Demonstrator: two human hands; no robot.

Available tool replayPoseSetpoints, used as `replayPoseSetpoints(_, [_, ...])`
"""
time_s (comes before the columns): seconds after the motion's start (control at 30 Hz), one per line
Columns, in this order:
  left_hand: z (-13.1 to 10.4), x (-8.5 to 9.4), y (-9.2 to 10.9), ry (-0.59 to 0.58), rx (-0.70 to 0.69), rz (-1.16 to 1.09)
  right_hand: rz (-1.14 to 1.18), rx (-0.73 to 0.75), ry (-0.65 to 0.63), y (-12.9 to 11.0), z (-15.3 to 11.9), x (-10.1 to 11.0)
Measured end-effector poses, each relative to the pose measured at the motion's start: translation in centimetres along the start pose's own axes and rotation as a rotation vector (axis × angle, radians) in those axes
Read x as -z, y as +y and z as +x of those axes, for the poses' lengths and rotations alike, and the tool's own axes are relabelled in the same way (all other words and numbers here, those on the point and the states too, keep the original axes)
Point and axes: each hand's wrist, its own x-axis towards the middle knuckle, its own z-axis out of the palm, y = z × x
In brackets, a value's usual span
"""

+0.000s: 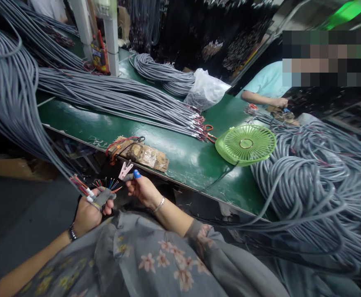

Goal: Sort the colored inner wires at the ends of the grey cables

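Observation:
My left hand (pixel 89 214) is closed around the end of a grey cable (pixel 63 167), below the table's front edge. Thin coloured wires (pixel 107 184) fan out above its fingers, and grey wrapping covers part of the thumb. Just right of it, my right hand (pixel 145 190) pinches a small pale pink clip-like tool (pixel 125 170) at its fingertips. One of its fingertips wears a blue cover and another has grey wrapping. A small gap separates the pink tool from the fanned wires.
On the green table (pixel 183 153) lie a worn wooden block (pixel 149 156) with wires, a long cable bundle (pixel 130 99), a plastic bag (pixel 206 88) and a green fan (pixel 245 144). A large cable heap (pixel 319 177) fills the right side. Another person (pixel 265 88) works across the table.

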Motion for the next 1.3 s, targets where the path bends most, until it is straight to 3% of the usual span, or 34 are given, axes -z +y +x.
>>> replayPoseSetpoints(0.2, [-0.3,-0.9,1.3,-0.111,0.064,-0.085,-0.014,-0.026,-0.109,-1.9,1.2,-0.8])
replayPoseSetpoints(0.43, [0.6,-1.6,2.0,-0.308,0.071,-0.076,0.064,0.071,-0.134,-1.5,2.0,-1.7])
replayPoseSetpoints(0.73, [1.1,-1.4,0.8,-0.318,0.131,-0.05,0.197,0.12,-0.031,-1.1,2.4,-2.5])
replayPoseSetpoints(1.13, [0.0,-0.7,1.1,-0.326,0.133,-0.04,0.134,0.021,-0.117,-1.3,1.6,-2.0])
replayPoseSetpoints(1.3, [0.1,-0.4,1.3,-0.348,0.15,-0.064,0.053,0.129,-0.142,-1.6,1.5,-2.0])
